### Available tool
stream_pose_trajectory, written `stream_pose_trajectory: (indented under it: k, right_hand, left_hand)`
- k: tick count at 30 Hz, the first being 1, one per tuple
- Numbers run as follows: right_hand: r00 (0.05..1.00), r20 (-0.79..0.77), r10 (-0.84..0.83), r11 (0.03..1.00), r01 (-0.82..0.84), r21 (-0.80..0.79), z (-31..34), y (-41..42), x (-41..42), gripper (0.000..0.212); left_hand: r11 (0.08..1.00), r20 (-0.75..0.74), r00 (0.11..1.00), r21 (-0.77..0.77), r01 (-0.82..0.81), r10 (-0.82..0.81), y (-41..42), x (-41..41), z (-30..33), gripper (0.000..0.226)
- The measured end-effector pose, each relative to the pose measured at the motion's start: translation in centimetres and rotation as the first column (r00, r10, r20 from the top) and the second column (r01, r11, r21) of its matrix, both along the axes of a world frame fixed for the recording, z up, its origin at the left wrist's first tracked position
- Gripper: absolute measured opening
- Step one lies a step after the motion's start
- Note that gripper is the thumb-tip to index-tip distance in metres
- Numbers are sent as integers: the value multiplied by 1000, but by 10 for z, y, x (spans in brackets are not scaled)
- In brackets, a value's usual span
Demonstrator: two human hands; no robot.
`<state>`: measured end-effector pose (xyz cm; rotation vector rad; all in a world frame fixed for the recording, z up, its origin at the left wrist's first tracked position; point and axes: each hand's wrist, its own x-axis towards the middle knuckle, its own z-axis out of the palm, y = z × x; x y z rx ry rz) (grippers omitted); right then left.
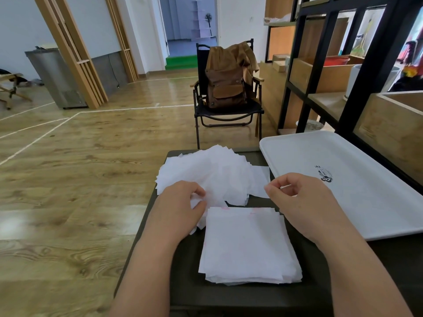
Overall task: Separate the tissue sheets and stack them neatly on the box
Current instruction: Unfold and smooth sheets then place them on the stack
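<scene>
A loose, fanned heap of white tissue sheets lies at the far end of the dark box top. Nearer to me sits a squared stack of tissue sheets. My left hand pinches a crumpled tissue at the near edge of the loose heap, left of the stack. My right hand hovers above the stack's right far corner with fingers curled and thumb meeting forefinger; whether a sheet is between them I cannot tell. One single sheet lies flat to the right of the heap.
A white tray lies on the right, overlapping the box edge. A black folding chair with a brown backpack stands ahead. Black-framed wooden shelving rises on the right. Wooden floor spreads to the left.
</scene>
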<state>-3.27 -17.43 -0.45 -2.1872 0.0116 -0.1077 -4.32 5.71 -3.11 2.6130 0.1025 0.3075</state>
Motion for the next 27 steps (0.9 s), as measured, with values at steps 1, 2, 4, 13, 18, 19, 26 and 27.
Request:
stream_pose_trajectory:
  k: [1, 2, 4, 13, 18, 19, 26, 27]
  right_hand:
    - [1000, -1, -1, 1000, 1, -2, 0, 0, 0, 11]
    - [1000, -4, -4, 1000, 4, -2, 0, 0, 1, 11]
    - [1000, -9, -8, 1000, 8, 1, 0, 0, 1, 10]
    - [1000, -9, -5, 1000, 5, 11, 0, 0, 0, 10]
    - [1000, -9, -6, 1000, 6, 10, -1, -1, 1, 11]
    - [1000, -7, -6, 1000, 6, 9, -1, -1, 1, 11]
    - [1000, -7, -4, 1000, 5, 19, 0, -1, 0, 10]
    - [1000, -8, -6, 1000, 6, 24, 0, -1, 0, 11]
  left_hand:
    - [1000, 7, 1000, 1, -5, 5, 0, 0, 0, 11]
    - [1000, -3, 1000, -9, -1, 1, 0, 1, 0, 10]
    - [999, -50, 998, -29, 25, -27, 1, 1, -1, 22]
    - [999, -21, 1000, 31, 23, -23, -3, 0, 0, 14]
    - [997, -11, 999, 67, 31, -30, -1, 1, 0, 14]
    - [997, -11, 999, 75, 32, -31, -1, 1, -1, 14]
    - [999, 66, 997, -19, -28, 29, 2, -2, 5, 10]
    - [998, 95, 994, -41, -49, 52, 4, -4, 8, 10]
